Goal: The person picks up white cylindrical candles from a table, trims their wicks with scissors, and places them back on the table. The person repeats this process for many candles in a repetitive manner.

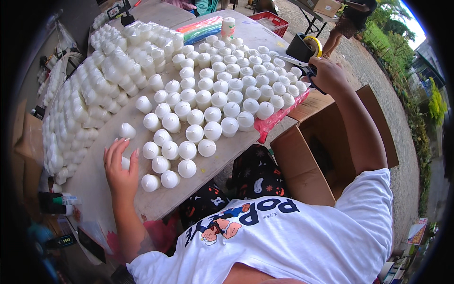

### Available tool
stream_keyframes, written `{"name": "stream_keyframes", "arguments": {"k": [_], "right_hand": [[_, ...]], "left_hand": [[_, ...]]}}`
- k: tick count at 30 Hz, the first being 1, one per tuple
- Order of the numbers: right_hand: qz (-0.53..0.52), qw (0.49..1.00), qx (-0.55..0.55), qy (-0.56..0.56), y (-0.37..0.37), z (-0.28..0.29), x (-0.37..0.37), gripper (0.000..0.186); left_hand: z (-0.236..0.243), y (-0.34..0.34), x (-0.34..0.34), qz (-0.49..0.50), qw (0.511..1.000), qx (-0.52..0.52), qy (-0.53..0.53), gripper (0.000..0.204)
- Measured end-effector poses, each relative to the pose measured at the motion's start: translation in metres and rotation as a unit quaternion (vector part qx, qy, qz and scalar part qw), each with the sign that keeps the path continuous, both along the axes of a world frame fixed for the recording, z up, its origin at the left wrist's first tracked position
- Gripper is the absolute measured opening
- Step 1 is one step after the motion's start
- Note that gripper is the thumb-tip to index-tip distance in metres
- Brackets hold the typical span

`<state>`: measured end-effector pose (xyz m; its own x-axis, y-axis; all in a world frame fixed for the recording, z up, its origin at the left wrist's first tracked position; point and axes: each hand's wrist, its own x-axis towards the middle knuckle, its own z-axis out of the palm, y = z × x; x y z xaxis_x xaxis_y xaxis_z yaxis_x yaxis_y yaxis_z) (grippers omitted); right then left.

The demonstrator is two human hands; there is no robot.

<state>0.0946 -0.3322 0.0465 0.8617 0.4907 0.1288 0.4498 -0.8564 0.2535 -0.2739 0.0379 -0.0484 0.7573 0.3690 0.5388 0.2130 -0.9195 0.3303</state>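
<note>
Many short white votive candles [219, 100] with wicks stand close together on the table [208, 168]. My left hand [120, 165] lies low at the table's left part, thumb and fingers apart. Its fingertips reach a single candle [126, 130], and another candle [125, 163] shows partly between thumb and forefinger; whether the hand touches it I cannot tell. At the far right, my right hand [328, 75] grips scissors [292, 61] by their dark handles, the blades pointing left over the candles' edge.
Clear-wrapped packs of white candles [101, 80] are piled along the left. Coloured plastic packs [201, 29] and a decorated candle [228, 27] lie at the back, near a red crate [269, 21]. Yellow tape [313, 46], pink plastic [279, 116] and an open cardboard box [302, 165] are on the right. Another person [352, 23] stands beyond.
</note>
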Motion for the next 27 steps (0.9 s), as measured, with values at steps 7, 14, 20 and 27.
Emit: {"name": "stream_keyframes", "arguments": {"k": [7,14,20,27], "right_hand": [[0.084,0.993,-0.016,-0.086,-0.025,-0.034,-0.016,0.045],[0.107,0.984,-0.029,-0.143,-0.011,-0.047,-0.012,0.03],[0.085,0.991,-0.049,-0.096,0.003,-0.042,-0.007,0.042],[0.105,0.984,-0.062,-0.128,0.01,-0.042,-0.004,0.027]], "left_hand": [[-0.002,0.0,0.0,0.007,1.0,-0.008,0.006,0.027],[0.0,-0.001,0.001,0.009,1.0,-0.003,0.008,0.027],[-0.001,0.0,0.0,0.008,1.0,-0.008,0.009,0.027],[0.001,-0.002,0.0,0.005,1.0,-0.003,0.013,0.027]]}}
